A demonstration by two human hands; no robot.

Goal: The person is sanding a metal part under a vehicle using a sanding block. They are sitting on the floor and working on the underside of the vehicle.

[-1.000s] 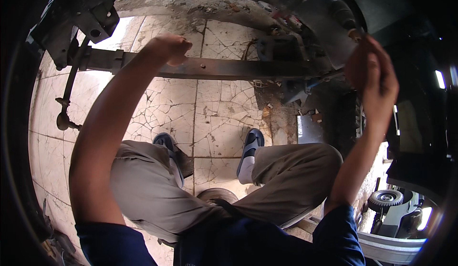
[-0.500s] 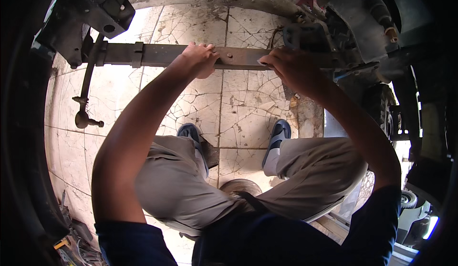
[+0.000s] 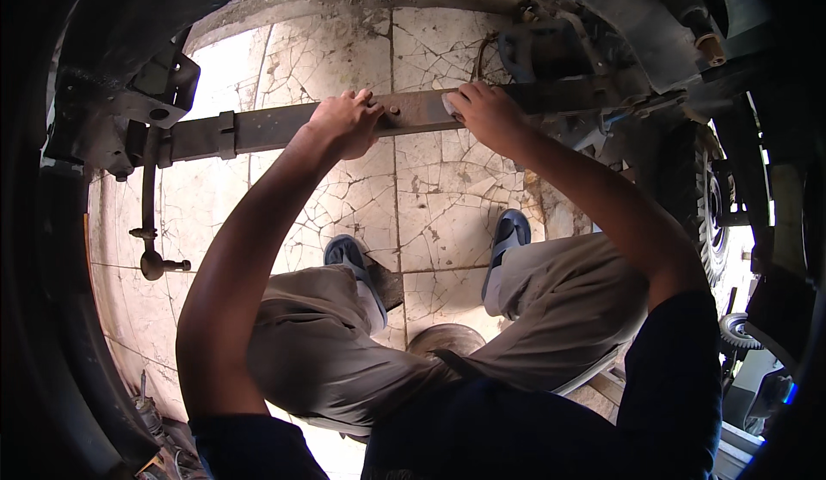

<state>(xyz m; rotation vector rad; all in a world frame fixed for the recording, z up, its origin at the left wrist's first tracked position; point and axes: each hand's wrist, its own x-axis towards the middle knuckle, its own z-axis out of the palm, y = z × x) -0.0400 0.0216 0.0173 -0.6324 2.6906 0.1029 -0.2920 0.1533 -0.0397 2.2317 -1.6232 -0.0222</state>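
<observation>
Just beyond both hands, I see the long flat metal bar [image 3: 258, 129] running across the view under the vehicle's underside. My left hand [image 3: 346, 123] is curled over the bar's near edge, fingers wrapped on it. My right hand [image 3: 483, 112] sits a little to the right of the left one, fingers closed over the same bar. Left of the left hand, the bar meets a bracket [image 3: 155, 101], with a thin rod [image 3: 148, 205] hanging below. Beneath the hands lies the cracked tile floor [image 3: 430, 213].

open gap below leaf spring [image 3: 258, 129], bracket [image 3: 163, 93] blocking left
</observation>
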